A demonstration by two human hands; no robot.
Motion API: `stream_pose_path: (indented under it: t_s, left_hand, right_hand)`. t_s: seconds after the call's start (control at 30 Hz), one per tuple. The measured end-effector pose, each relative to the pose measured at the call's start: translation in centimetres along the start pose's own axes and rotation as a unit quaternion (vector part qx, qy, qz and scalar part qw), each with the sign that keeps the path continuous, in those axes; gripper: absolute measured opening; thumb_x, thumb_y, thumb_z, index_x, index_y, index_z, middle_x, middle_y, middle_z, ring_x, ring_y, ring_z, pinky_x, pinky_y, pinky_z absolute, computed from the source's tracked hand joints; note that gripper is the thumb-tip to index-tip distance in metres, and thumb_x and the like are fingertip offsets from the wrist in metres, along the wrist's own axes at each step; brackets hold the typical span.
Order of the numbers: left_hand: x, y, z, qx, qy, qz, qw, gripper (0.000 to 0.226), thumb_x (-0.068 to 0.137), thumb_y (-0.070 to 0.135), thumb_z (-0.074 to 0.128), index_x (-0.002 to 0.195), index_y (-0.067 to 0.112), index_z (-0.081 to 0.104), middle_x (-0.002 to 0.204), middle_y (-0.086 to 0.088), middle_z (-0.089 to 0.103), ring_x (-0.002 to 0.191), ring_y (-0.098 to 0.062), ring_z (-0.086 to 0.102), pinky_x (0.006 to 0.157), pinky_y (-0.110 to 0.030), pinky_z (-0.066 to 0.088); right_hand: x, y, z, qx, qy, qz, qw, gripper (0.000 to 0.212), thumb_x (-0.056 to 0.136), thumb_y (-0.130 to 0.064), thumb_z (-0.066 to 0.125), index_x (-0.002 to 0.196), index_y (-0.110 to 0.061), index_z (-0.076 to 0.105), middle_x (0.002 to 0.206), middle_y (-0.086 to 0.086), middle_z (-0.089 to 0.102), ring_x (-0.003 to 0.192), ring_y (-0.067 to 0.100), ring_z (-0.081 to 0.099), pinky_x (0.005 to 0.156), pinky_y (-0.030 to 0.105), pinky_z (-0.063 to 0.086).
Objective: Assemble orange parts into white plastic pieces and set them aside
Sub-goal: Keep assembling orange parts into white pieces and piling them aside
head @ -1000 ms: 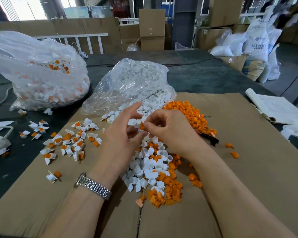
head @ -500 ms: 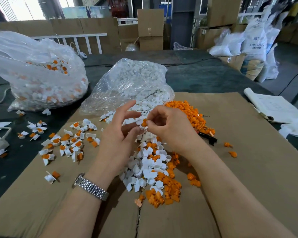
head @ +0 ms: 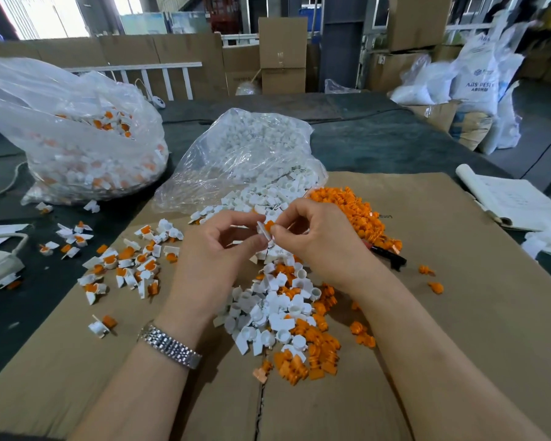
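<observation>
Change: the left hand [head: 213, 249] fingers, spread a moment ago, now curl in to pinch the white piece [head: 263, 231].
Right hand [head: 315, 237]: pinches the orange part [head: 269, 225] into it.
Where: above the loose pile [head: 277, 313].
Meaning: nearly joined.

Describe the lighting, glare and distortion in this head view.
Head view: daylight blows out the windows top left; the clear bags show soft sheen; wide-angle bending curves the cardboard edges; both hands stay sharp, while the far right background is smeared.
</observation>
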State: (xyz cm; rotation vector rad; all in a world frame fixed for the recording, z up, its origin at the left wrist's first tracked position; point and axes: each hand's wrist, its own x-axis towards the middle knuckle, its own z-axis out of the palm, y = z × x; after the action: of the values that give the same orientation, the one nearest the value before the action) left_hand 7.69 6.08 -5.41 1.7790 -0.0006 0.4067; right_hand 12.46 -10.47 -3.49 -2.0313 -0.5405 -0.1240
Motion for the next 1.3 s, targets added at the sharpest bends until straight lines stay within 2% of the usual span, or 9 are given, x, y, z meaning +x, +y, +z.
stream_pose_path:
  t_s: [0.07,0.17,0.27,0.37,0.6,0.87,1.0,1.1,1.3]
  left_hand:
    - [0.0,-0.1,0.1,0.006,0.005,0.012,1.0,0.025,0.084,0.016,0.083,0.102,0.033,0.078,0.088,0.008,0.08,0.085,-0.009,0.077,0.075,-0.029,0.063]
    - [0.3,-0.2,-0.3,-0.053,-0.004,-0.015,0.998,0.025,0.083,0.018,0.083,0.103,0.033,0.08,0.092,0.004,0.081,0.09,-0.014,0.077,0.08,-0.029,0.062]
    - [0.5,-0.2,-0.4,-0.148,-0.025,-0.042,0.988,0.025,0.08,0.013,0.083,0.104,0.021,0.08,0.101,-0.006,0.08,0.097,-0.022,0.077,0.082,-0.023,0.06]
    - [0.7,-0.4,-0.4,-0.196,-0.037,-0.051,0.978,0.026,0.077,0.011,0.083,0.103,0.014,0.08,0.103,-0.012,0.079,0.1,-0.028,0.076,0.084,-0.026,0.06]
    - [0.5,-0.3,-0.5,-0.183,-0.032,-0.031,0.982,0.025,0.075,0.015,0.085,0.1,0.015,0.08,0.103,-0.01,0.079,0.098,-0.026,0.077,0.084,-0.026,0.06]
    - [0.5,-0.2,-0.6,-0.21,-0.032,-0.037,0.976,0.032,0.068,0.026,0.089,0.098,0.016,0.081,0.106,-0.01,0.079,0.102,-0.029,0.076,0.088,-0.03,0.06]
    - [0.6,-0.2,-0.6,-0.236,-0.053,-0.041,0.969,0.023,0.075,0.013,0.088,0.097,0.013,0.082,0.107,-0.013,0.078,0.104,-0.028,0.075,0.091,-0.031,0.059]
    - [0.7,0.0,-0.6,-0.284,-0.077,-0.067,0.953,0.018,0.077,0.015,0.085,0.094,0.01,0.082,0.106,-0.016,0.078,0.101,-0.027,0.076,0.09,-0.031,0.059]
    - [0.9,-0.2,-0.3,-0.288,-0.039,-0.106,0.951,0.019,0.067,0.012,0.086,0.083,0.005,0.079,0.095,-0.018,0.077,0.096,-0.03,0.076,0.085,-0.029,0.061]
  right_hand:
    - [0.0,-0.1,0.2,0.009,0.006,0.005,1.0,0.008,0.091,-0.022,0.07,0.086,-0.016,0.068,0.075,-0.009,0.064,0.061,-0.002,0.056,0.055,0.012,0.043]
    - [-0.1,-0.2,-0.1,0.054,-0.004,0.009,0.998,0.009,0.09,-0.023,0.074,0.089,-0.015,0.07,0.07,-0.014,0.064,0.059,-0.006,0.056,0.055,0.009,0.043]
    - [-0.2,-0.4,-0.7,0.082,-0.037,-0.009,0.996,0.02,0.087,-0.026,0.077,0.105,-0.022,0.068,0.086,-0.013,0.067,0.073,-0.001,0.062,0.067,0.014,0.051]
    - [-0.3,-0.4,-1.0,0.061,-0.052,-0.042,0.996,0.028,0.09,-0.021,0.074,0.116,-0.029,0.068,0.096,-0.009,0.065,0.083,0.005,0.063,0.078,0.02,0.055]
    - [-0.3,-0.4,-1.0,0.039,-0.005,-0.08,0.996,0.023,0.087,-0.015,0.076,0.109,-0.02,0.076,0.093,-0.004,0.069,0.087,0.009,0.066,0.082,0.024,0.056]
    - [-0.3,-0.6,-0.8,0.02,0.022,-0.121,0.992,0.021,0.086,-0.013,0.077,0.107,-0.016,0.075,0.095,-0.006,0.069,0.088,0.006,0.066,0.082,0.018,0.054]
    - [-0.3,-0.5,-0.8,0.016,0.027,-0.125,0.992,0.02,0.085,-0.014,0.078,0.105,-0.014,0.075,0.093,-0.005,0.069,0.086,0.007,0.066,0.08,0.02,0.055]
    - [-0.3,-0.4,-0.8,0.0,0.036,-0.129,0.991,0.019,0.085,-0.013,0.079,0.103,-0.014,0.075,0.093,-0.005,0.069,0.085,0.007,0.066,0.08,0.022,0.056]
    - [-0.3,-0.4,-0.5,-0.037,0.027,-0.141,0.989,0.019,0.084,-0.012,0.079,0.102,-0.013,0.075,0.093,-0.004,0.067,0.084,0.005,0.064,0.081,0.022,0.055]
